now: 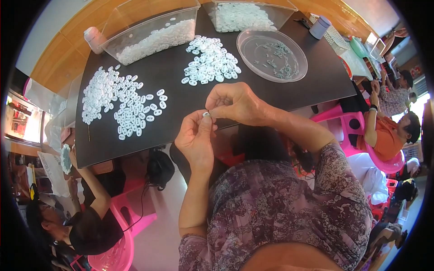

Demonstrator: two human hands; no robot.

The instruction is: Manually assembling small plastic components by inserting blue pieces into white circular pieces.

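Observation:
Between the thumb and fingers of my left hand [197,138] is pinched a small white oval plastic piece [206,114]. My right hand [238,105] meets it there, thumb and forefinger pressed together at the piece's edge; whatever they grip is too small to make out. Both hands are just over the table's near edge. Beyond them lies a heap of white oval pieces [211,63] with small slots. More of these lie to the left in a dense pile [98,92] and a looser spread [131,113]. A round clear dish [253,67] at the right holds tiny grey-green bits [282,58].
Two clear bins [153,40] [244,16] of white pieces stand along the dark table's [167,108] back. A white bottle [94,39] and a grey-lidded container [320,27] flank them. People sit on pink chairs at left [118,253] and right [346,128].

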